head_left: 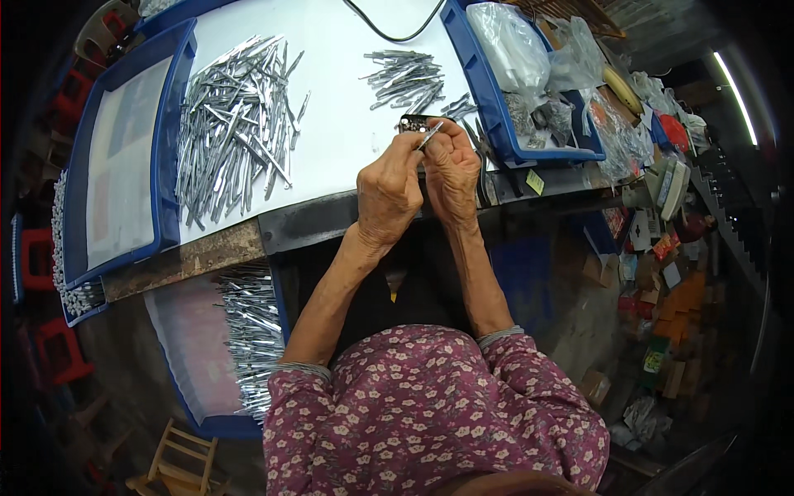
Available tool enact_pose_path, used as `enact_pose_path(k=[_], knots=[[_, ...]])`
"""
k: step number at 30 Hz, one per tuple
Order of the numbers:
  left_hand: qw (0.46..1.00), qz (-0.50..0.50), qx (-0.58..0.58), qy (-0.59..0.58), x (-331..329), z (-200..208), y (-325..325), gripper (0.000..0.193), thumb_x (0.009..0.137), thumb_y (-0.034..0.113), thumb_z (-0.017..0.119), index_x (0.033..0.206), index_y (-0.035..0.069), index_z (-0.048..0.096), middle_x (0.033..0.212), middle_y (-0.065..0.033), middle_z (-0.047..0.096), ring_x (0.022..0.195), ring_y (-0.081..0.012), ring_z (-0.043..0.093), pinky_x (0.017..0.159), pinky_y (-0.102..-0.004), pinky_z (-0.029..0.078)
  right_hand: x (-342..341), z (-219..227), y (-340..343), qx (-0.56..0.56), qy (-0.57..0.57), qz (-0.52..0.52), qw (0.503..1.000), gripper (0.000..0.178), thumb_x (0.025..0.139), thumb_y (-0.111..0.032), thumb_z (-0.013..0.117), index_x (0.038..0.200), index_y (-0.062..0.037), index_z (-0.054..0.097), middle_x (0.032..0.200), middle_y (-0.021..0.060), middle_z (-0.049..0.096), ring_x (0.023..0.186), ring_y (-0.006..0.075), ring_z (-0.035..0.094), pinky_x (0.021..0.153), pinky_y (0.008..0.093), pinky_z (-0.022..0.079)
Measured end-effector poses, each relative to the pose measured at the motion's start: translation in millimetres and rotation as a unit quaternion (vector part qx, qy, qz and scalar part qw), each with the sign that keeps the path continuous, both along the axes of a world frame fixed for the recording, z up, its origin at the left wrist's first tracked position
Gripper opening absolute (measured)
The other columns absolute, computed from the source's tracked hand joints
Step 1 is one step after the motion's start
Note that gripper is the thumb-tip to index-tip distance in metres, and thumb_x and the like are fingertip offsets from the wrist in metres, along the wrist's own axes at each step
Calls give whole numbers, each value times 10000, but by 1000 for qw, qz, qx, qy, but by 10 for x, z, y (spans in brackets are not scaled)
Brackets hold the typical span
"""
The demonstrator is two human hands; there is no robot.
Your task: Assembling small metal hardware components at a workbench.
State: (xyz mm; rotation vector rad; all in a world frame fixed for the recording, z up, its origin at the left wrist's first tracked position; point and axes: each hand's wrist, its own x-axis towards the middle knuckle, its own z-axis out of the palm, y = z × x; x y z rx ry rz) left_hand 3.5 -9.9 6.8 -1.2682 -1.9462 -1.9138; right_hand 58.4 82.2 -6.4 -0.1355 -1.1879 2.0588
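My left hand (387, 194) and my right hand (452, 169) are pressed together at the near edge of the white table (331, 132). Both pinch a thin silver metal strip (429, 135) whose tip points up and to the right. Just behind the fingertips a small dark metal fixture (412, 122) sits on the table. A large heap of the same silver strips (236, 124) lies to the left, and a smaller pile (407, 78) lies beyond the hands.
An empty blue tray (124, 161) lies left of the heap. A blue bin (504, 91) with plastic bags stands at right. A lower tray (248, 326) holds more strips by my left elbow. A black cable (389, 33) crosses the far table.
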Motion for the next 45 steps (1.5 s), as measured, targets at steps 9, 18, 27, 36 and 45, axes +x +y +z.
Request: enact_pose_path(k=[9, 18, 27, 36, 45], knots=[[984, -58, 53, -159, 130, 28, 87, 109, 838, -12, 496, 913, -30, 572, 669, -44, 578, 568, -66, 501, 483, -202, 380, 104, 96, -26, 118, -81, -94, 985, 257, 860, -79, 547, 1064, 47, 455, 751, 26, 565, 667, 60, 503, 640, 172, 416], [957, -72, 35, -280, 122, -37, 120, 96, 839, 43, 536, 897, -19, 581, 615, 24, 504, 541, -25, 410, 469, -170, 312, 142, 42, -22, 149, -87, -113, 978, 308, 832, -37, 559, 1097, 53, 429, 796, 29, 536, 696, 65, 500, 614, 167, 417], [948, -78, 44, -305, 110, -63, 115, 96, 844, 47, 518, 887, -20, 572, 584, 29, 472, 520, -28, 396, 455, -182, 304, 96, 25, -22, 172, -120, -120, 971, 323, 815, 0, 550, 1106, 47, 419, 767, 20, 516, 678, 56, 487, 606, 168, 406], [949, -47, 61, -307, 184, -140, 173, 100, 839, 33, 520, 900, -25, 572, 599, 23, 501, 517, -23, 412, 461, -168, 321, 10, -38, -70, 280, -193, -226, 913, 225, 873, -71, 484, 1059, 48, 442, 702, 34, 497, 614, 75, 467, 509, 201, 390], [931, -78, 67, -350, 129, -155, 149, 93, 836, 21, 515, 891, -36, 565, 595, 23, 498, 520, -22, 404, 457, -164, 309, 40, -9, -41, 260, -147, -179, 938, 314, 833, -19, 520, 1122, 50, 420, 721, 7, 451, 627, 61, 440, 548, 190, 391]])
